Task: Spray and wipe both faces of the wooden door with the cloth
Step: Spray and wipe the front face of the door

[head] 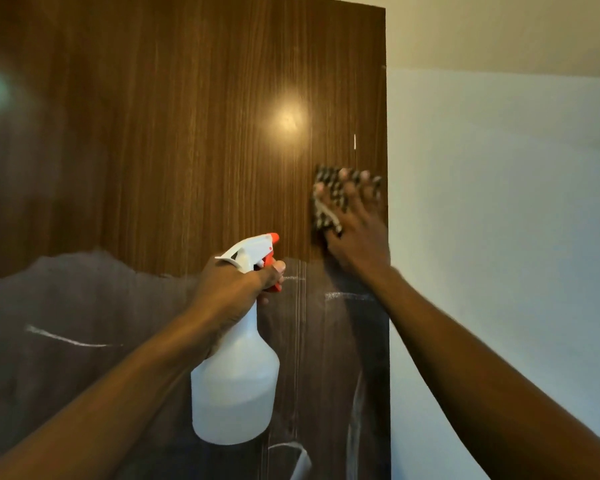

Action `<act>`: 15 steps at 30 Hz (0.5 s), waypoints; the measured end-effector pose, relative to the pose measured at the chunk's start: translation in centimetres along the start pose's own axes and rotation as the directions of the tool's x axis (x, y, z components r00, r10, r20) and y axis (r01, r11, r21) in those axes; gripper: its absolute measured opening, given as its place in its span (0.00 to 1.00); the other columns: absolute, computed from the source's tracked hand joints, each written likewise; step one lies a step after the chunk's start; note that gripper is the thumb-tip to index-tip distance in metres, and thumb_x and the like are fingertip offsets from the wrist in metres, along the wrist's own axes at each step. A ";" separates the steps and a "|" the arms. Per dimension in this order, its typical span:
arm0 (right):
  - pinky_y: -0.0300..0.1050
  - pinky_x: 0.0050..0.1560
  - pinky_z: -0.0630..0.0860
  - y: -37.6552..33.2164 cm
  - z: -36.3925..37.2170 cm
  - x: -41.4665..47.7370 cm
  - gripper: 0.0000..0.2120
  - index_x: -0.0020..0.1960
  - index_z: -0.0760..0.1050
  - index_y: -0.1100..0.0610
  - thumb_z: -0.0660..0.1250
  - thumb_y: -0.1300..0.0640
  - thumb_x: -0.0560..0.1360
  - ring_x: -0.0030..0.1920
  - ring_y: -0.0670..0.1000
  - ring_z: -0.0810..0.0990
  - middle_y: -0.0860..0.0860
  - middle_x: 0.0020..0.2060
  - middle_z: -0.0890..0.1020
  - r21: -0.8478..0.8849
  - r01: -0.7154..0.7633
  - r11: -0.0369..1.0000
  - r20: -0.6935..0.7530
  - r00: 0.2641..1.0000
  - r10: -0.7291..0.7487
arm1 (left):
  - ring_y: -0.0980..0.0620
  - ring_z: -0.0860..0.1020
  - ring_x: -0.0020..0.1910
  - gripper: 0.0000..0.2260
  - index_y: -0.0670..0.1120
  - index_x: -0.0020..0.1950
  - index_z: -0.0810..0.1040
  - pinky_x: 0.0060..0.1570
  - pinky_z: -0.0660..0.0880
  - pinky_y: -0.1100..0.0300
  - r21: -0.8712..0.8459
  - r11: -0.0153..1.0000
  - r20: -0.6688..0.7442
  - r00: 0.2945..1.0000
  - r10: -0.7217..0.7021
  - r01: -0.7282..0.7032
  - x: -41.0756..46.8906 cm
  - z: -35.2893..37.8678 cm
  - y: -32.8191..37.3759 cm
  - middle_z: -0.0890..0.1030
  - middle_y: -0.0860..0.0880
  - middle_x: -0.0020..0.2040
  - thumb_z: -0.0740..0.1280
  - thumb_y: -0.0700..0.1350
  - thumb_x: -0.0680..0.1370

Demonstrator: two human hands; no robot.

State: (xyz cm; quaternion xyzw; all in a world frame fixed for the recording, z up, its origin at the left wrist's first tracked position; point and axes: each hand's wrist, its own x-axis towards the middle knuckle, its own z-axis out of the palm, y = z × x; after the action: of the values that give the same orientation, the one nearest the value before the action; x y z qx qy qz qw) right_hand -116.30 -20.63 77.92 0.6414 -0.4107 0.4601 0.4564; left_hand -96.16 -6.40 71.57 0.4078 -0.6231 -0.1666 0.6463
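Pressing a black-and-white patterned cloth (pixel 327 202) flat against the brown wood-grain door (pixel 194 140) near its right edge, the right hand (pixel 355 223) had its fingers spread straight; the left hand (pixel 236 289) gripped a white plastic spray bottle (pixel 234 386) (orange trigger) by the neck, before the door's lower face.

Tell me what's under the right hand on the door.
The right hand presses a black-and-white patterned cloth flat against the wooden door near its right edge. The door surface behind the cloth is hidden.
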 end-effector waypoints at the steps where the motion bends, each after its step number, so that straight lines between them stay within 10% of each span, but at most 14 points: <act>1: 0.68 0.76 0.48 -0.2 0.8 -2.3 0.34 0.81 0.52 0.45 0.56 0.37 0.78 0.79 0.64 0.41 0.57 0.81 0.49 -0.028 0.142 0.989 0.019 0.990 -0.142 | 0.55 0.75 0.43 0.25 0.45 0.69 0.66 0.36 0.70 0.68 -0.015 1.000 0.009 1.000 -0.012 0.012 -0.2 0.4 -0.2 0.75 0.48 0.56 0.67 0.50 0.74; 4: 0.70 0.74 0.58 1.7 2.2 -11.4 0.32 0.80 0.58 0.47 0.58 0.40 0.77 0.80 0.63 0.46 0.56 0.80 0.54 0.041 0.209 0.977 0.009 0.978 -0.209 | 0.53 0.76 0.46 0.25 0.46 0.70 0.65 0.38 0.71 0.68 0.011 0.999 0.059 0.997 -0.050 0.050 -1.6 1.8 -1.6 0.75 0.47 0.59 0.66 0.51 0.75; 11: 0.67 0.74 0.59 3.4 1.0 -14.6 0.31 0.80 0.51 0.40 0.52 0.39 0.79 0.80 0.53 0.39 0.47 0.81 0.45 0.289 -0.407 0.867 0.112 0.913 0.392 | 0.49 0.67 0.70 0.30 0.53 0.74 0.60 0.66 0.66 0.59 0.344 0.939 0.153 0.987 -0.039 -0.016 -6.7 3.2 -5.2 0.64 0.51 0.74 0.66 0.54 0.74; 15: 0.67 0.76 0.48 -0.2 2.1 -17.5 0.33 0.80 0.55 0.48 0.56 0.40 0.78 0.80 0.64 0.42 0.58 0.81 0.50 0.106 -0.066 0.992 0.078 0.995 0.057 | 0.49 0.69 0.67 0.30 0.51 0.73 0.61 0.57 0.65 0.66 0.298 0.952 0.078 0.993 -0.092 0.064 -7.3 2.9 -6.2 0.67 0.50 0.72 0.67 0.54 0.74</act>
State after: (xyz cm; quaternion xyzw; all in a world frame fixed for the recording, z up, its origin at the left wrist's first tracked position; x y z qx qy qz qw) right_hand -119.82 -20.76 60.60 0.6692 -0.4215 0.4712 0.3906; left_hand -98.32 -5.79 61.79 0.5158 -0.6532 -0.1157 0.5421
